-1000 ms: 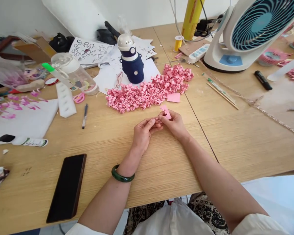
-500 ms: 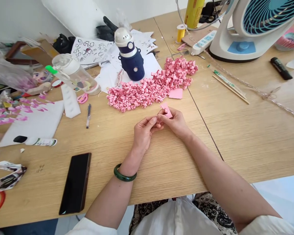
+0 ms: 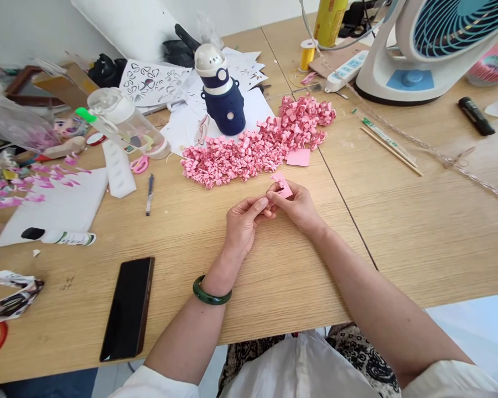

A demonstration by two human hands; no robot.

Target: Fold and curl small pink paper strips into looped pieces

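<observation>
A small piece of pink paper (image 3: 283, 188) with a notched edge is pinched in my right hand (image 3: 297, 205), thumb on top. My left hand (image 3: 245, 220) is closed too, its thumb and fingertips meeting the right hand's fingers at the paper's lower left side. What lies between the left fingertips is hidden. Just beyond both hands lies a flat pink paper piece (image 3: 298, 157). Behind it stretches a long heap of small curled pink paper pieces (image 3: 240, 157). A green bangle (image 3: 211, 293) circles my left wrist.
A dark blue bottle (image 3: 224, 105) stands behind the heap, with a clear bottle (image 3: 128, 124) to its left. A phone (image 3: 127, 309) lies near the front edge. At the right are a fan (image 3: 398, 72), wooden sticks (image 3: 392, 151) and a black marker (image 3: 476, 116).
Both hands stay in almost the same place, still together at the pink paper. The paper in my right hand has tilted slightly. Nothing else has visibly moved.
</observation>
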